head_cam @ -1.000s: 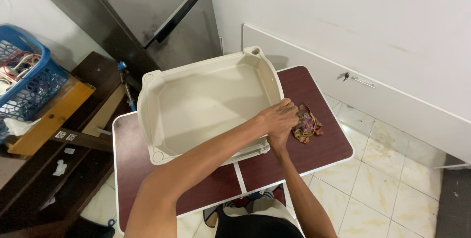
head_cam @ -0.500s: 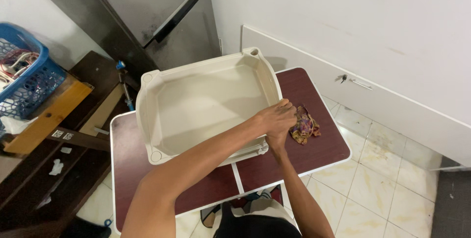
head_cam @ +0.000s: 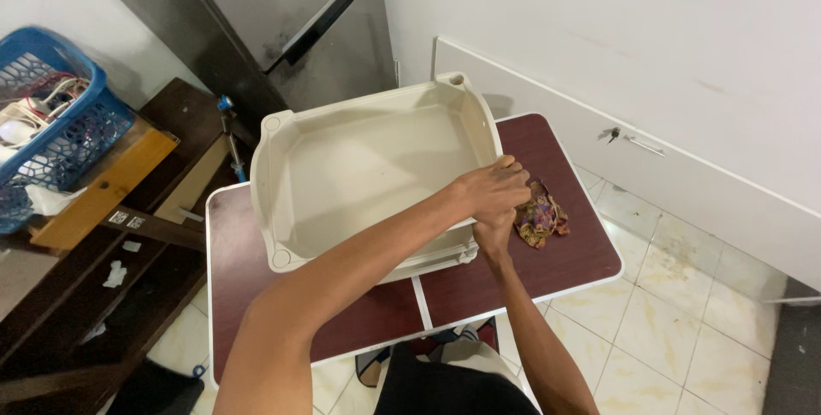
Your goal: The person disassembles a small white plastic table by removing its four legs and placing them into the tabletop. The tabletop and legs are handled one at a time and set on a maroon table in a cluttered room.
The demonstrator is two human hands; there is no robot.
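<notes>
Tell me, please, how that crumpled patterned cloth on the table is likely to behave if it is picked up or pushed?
The patterned cloth lies bunched in soft folds beside the beige tray, so it probably droops when lifted. It looks thin and small, likely light. Pushed across the smooth maroon table, it would probably bunch or slide, not roll. The left hand lies over the right hand beside it.

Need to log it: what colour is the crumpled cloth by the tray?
Multicoloured print cloth: purple, yellow and orange; head view.
</notes>
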